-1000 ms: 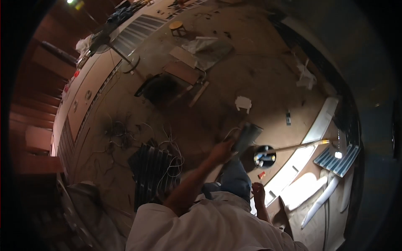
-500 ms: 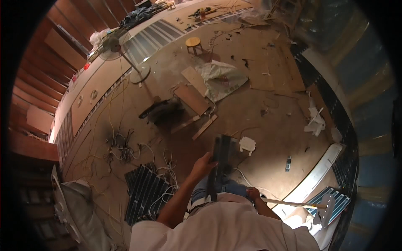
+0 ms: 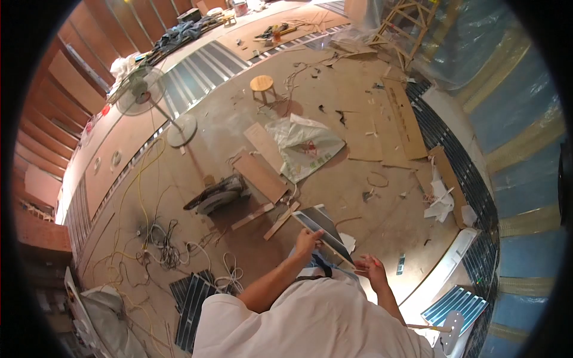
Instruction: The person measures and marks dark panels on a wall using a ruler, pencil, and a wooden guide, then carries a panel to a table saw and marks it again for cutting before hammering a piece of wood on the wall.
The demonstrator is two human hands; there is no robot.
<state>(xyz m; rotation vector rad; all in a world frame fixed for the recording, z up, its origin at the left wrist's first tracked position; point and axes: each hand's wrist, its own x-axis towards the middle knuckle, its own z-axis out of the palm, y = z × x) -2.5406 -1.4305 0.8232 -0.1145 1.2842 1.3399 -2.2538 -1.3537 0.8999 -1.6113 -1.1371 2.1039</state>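
My left hand (image 3: 307, 243) grips the near edge of a flat dark panel with pale stripes (image 3: 326, 227), held tilted in front of my body. By the panel's lower right corner is my right hand (image 3: 372, 271), its fingers apart and stretched toward the edge; whether they touch it I cannot tell. Partly hidden behind the panel, a white piece (image 3: 348, 241) lies on the floor. Similar dark striped panels (image 3: 194, 298) are stacked on the floor at my left, and others (image 3: 456, 307) rest at my right.
A circular saw-like machine (image 3: 219, 194) stands ahead, beside wooden boards (image 3: 259, 176) and a white sack (image 3: 304, 146). Tangled cables (image 3: 161, 244) spread at left. Farther off are a standing fan (image 3: 182, 130), a round stool (image 3: 262, 83) and a wooden ladder (image 3: 406, 30).
The panel has turned from nearly edge-on to a slanted, flatter pose, still in my left hand. My right hand has risen from my side to the panel's corner. The view has shifted.
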